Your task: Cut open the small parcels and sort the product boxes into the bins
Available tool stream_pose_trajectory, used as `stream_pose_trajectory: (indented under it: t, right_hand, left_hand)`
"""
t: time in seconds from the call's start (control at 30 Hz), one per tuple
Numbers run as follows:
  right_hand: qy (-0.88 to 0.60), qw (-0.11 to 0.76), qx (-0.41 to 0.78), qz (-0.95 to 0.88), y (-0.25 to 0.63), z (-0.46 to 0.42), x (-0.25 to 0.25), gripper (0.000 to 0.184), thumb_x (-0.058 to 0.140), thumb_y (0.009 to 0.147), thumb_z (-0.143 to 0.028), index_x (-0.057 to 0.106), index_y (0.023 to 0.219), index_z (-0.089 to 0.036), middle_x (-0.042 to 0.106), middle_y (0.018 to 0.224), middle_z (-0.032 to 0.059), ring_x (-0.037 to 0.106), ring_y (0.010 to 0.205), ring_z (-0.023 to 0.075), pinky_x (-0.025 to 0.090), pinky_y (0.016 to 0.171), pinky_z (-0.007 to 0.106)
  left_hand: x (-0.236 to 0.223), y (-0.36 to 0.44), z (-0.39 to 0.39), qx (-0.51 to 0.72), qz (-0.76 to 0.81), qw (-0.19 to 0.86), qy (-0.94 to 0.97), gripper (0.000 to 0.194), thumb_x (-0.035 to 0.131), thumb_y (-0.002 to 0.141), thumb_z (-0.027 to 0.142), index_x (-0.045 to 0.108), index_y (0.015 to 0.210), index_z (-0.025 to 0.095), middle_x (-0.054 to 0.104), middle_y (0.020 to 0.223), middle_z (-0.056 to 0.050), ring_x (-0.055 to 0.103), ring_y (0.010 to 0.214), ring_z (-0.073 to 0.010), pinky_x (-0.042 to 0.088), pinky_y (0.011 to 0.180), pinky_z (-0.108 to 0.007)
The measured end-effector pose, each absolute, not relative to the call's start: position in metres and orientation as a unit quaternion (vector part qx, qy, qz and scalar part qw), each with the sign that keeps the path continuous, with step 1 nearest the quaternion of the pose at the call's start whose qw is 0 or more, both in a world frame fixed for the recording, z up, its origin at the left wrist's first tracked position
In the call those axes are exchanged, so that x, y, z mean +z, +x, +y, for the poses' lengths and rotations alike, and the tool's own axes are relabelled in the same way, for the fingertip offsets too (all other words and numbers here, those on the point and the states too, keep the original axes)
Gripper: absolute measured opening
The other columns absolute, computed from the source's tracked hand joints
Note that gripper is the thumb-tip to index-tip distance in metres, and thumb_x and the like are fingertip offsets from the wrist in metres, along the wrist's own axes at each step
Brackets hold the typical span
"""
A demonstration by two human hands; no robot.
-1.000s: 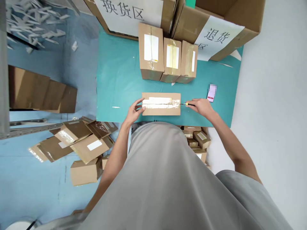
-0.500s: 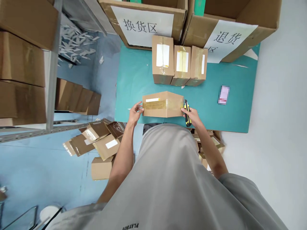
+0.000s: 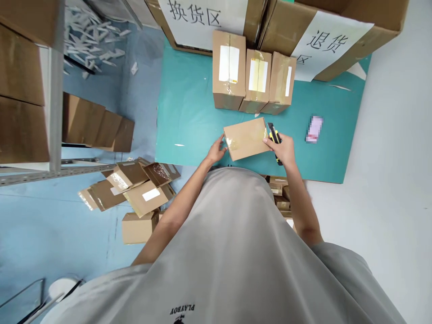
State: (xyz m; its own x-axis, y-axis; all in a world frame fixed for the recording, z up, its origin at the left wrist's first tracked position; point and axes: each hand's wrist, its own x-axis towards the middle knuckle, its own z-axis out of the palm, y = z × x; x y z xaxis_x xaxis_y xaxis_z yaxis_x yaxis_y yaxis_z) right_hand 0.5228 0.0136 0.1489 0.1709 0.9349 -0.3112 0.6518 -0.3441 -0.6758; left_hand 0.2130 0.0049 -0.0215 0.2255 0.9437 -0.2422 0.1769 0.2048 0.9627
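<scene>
A small cardboard box [image 3: 248, 139] is tilted over the green table in front of me, a plain face towards me with clear tape at its ends. My left hand [image 3: 218, 150] holds its left end, fingers partly hidden by the edge. At the right end, my right hand [image 3: 284, 148] presses its thumb on the box while gripping a black and yellow utility knife [image 3: 274, 134]. The knife points away from me. Behind the box stand three taped cartons, a tall one [image 3: 229, 65], a middle one [image 3: 256, 81] and a right one [image 3: 278, 84], with white labels.
Two large open boxes with paper signs, left [image 3: 202, 20] and right [image 3: 324, 42], line the table's [image 3: 189, 99] back. A pink pixelated item [image 3: 314, 129] lies at right. Opened cartons [image 3: 148, 195] are heaped on the floor, left, beside a shelf rack [image 3: 56, 108].
The box has turned, its labelled, taped face giving way to a plain one, and its left end has shifted right. My left hand moved right with it; my right hand still holds the knife.
</scene>
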Motion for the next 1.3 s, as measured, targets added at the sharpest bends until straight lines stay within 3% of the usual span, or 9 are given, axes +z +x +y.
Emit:
stream_pose_trajectory:
  t: [0.1, 0.23, 0.37, 0.47, 0.57, 0.67, 0.8, 1.03, 1.3]
  right_hand:
    - [-0.753, 0.176, 0.286, -0.566, 0.513, 0.006, 0.152, 0.047, 0.074, 0.096, -0.070, 0.072, 0.090, -0.023, 0.072, 0.075, 0.0034, 0.065, 0.077, 0.0246, 0.054, 0.073, 0.035]
    - [-0.742, 0.163, 0.286, -0.584, 0.510, -0.006, 0.166, 0.051, 0.058, 0.107, -0.074, 0.071, 0.099, -0.025, 0.073, 0.081, 0.0056, 0.070, 0.082, 0.0270, 0.056, 0.073, 0.035]
    - [-0.723, 0.166, 0.338, -0.579, 0.503, -0.018, 0.180, 0.048, 0.050, 0.112, -0.069, 0.069, 0.114, -0.025, 0.076, 0.090, 0.0063, 0.074, 0.081, 0.0260, 0.059, 0.078, 0.037]
    - [-0.695, 0.151, 0.381, -0.591, 0.485, -0.029, 0.190, 0.046, 0.044, 0.115, -0.059, 0.061, 0.141, -0.025, 0.082, 0.111, 0.0097, 0.078, 0.089, 0.0266, 0.062, 0.087, 0.040]
    - [-0.645, 0.101, 0.425, -0.628, 0.460, -0.037, 0.201, 0.047, 0.044, 0.116, -0.052, 0.058, 0.153, -0.027, 0.084, 0.119, 0.0090, 0.080, 0.090, 0.0271, 0.062, 0.090, 0.041]
    - [-0.608, 0.045, 0.424, -0.670, 0.434, -0.037, 0.209, 0.047, 0.044, 0.118, -0.047, 0.065, 0.153, -0.026, 0.086, 0.118, 0.0087, 0.082, 0.093, 0.0295, 0.061, 0.091, 0.039]
    - [-0.603, -0.016, 0.361, -0.711, 0.412, -0.030, 0.209, 0.051, 0.042, 0.117, -0.038, 0.066, 0.158, -0.020, 0.087, 0.122, 0.0129, 0.081, 0.105, 0.0347, 0.058, 0.095, 0.039]
    - [-0.610, -0.066, 0.342, -0.712, 0.393, -0.025, 0.226, 0.047, 0.042, 0.119, -0.030, 0.066, 0.157, -0.017, 0.085, 0.128, 0.0153, 0.080, 0.110, 0.0334, 0.055, 0.099, 0.038]
    - [-0.658, -0.178, 0.295, -0.669, 0.346, -0.023, 0.254, 0.043, 0.040, 0.120, -0.019, 0.061, 0.155, -0.007, 0.082, 0.130, 0.0248, 0.079, 0.122, 0.0341, 0.058, 0.103, 0.041]
  left_hand:
    - [0.012, 0.199, 0.016, 0.363, 0.564, 0.525, 0.524, 0.060, 0.070, 0.102, 0.052, 0.070, 0.154, 0.022, 0.070, 0.157, -0.018, 0.068, 0.142, -0.0356, 0.058, 0.120, -0.058]
    - [0.063, 0.189, 0.037, 0.401, 0.533, 0.512, 0.541, 0.055, 0.066, 0.108, 0.063, 0.074, 0.147, 0.025, 0.074, 0.152, -0.012, 0.067, 0.147, -0.0329, 0.058, 0.122, -0.053]
    - [0.088, 0.193, 0.053, 0.369, 0.527, 0.518, 0.564, 0.046, 0.087, 0.095, 0.051, 0.080, 0.128, 0.020, 0.081, 0.132, -0.010, 0.076, 0.128, -0.0322, 0.064, 0.113, -0.055]
    - [0.083, 0.196, 0.060, 0.361, 0.534, 0.513, 0.567, 0.035, 0.090, 0.090, 0.038, 0.081, 0.116, 0.017, 0.082, 0.120, -0.009, 0.077, 0.121, -0.0322, 0.066, 0.110, -0.056]
    - [0.074, 0.194, 0.062, 0.369, 0.528, 0.522, 0.559, 0.036, 0.094, 0.085, 0.031, 0.079, 0.115, 0.016, 0.081, 0.112, -0.008, 0.076, 0.122, -0.0340, 0.064, 0.110, -0.061]
    - [0.072, 0.191, 0.061, 0.368, 0.523, 0.533, 0.555, 0.039, 0.096, 0.082, 0.030, 0.078, 0.114, 0.016, 0.080, 0.109, -0.007, 0.077, 0.122, -0.0346, 0.064, 0.110, -0.061]
    - [0.081, 0.191, 0.059, 0.362, 0.524, 0.530, 0.560, 0.042, 0.097, 0.082, 0.037, 0.078, 0.112, 0.014, 0.082, 0.111, -0.009, 0.079, 0.116, -0.0312, 0.066, 0.106, -0.054]
    - [0.103, 0.198, 0.058, 0.355, 0.552, 0.519, 0.548, 0.045, 0.099, 0.077, 0.048, 0.079, 0.105, 0.018, 0.086, 0.109, -0.011, 0.080, 0.108, -0.0285, 0.068, 0.100, -0.044]
    - [0.104, 0.200, 0.056, 0.361, 0.553, 0.523, 0.539, 0.040, 0.097, 0.076, 0.041, 0.078, 0.102, 0.018, 0.086, 0.105, -0.010, 0.080, 0.105, -0.0280, 0.069, 0.098, -0.045]
